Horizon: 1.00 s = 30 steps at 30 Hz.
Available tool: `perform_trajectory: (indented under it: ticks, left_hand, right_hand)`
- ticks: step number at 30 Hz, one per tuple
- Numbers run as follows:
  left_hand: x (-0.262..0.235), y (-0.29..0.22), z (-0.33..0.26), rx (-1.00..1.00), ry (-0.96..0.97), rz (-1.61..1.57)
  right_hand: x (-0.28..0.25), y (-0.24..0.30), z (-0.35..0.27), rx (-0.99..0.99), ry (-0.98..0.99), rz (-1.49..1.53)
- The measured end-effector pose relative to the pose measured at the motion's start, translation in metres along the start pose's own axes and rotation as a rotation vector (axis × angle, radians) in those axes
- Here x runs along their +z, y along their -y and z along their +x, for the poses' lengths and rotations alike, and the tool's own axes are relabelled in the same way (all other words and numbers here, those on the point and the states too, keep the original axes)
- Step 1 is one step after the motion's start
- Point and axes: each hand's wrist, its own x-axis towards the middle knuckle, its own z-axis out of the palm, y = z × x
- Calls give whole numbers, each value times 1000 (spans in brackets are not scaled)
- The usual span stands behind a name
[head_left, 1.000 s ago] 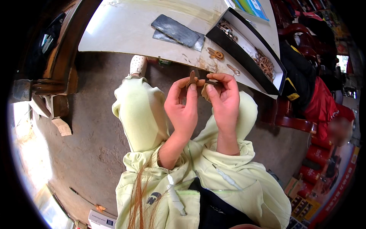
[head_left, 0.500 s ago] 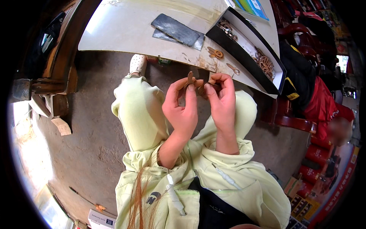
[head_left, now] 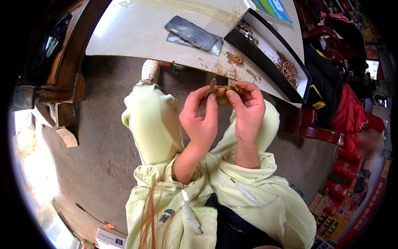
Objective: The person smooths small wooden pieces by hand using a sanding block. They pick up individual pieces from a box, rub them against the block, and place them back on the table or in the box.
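Observation:
Above my lap, just off the table's front edge, both hands pinch a small brown strap piece [head_left: 212,86] that looks like leather. My left hand [head_left: 199,121] grips one end between thumb and fingertips, with a flat tab sticking up. My right hand [head_left: 248,114] pinches the other end, its fingers partly hiding the piece. On the table [head_left: 132,31] beyond them lie similar brown loop-ended pieces [head_left: 235,59], and a single one [head_left: 253,76] is nearer my right hand.
A black box with a white inside [head_left: 269,53] stands at the right of the table, holding metal rings and many brown pieces. Two dark grey slabs [head_left: 192,32] lie overlapped left of it. Blue folders [head_left: 273,9] are behind. A person in red [head_left: 352,116] is at the right.
My right hand has shifted a little right and its fingers have turned. My left hand has moved slightly right. The stretch of strap between the hands shows more.

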Motion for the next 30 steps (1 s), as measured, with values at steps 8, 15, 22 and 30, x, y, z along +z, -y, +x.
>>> perform_trajectory:
  ticks: [8,15,22,30]
  left_hand:
    - [4,-11,2,-72,-26,-51]
    - [1,-7,6,-251,11,-159]
    - [1,-3,8,-355,10,-223]
    - [1,-7,7,-233,15,-288]
  right_hand:
    - [-3,0,-1,-47,-47,-65]
    - [-2,0,0,7,1,-89]
    - [-6,1,1,84,124,-116]
    - [-9,3,0,17,15,-110]
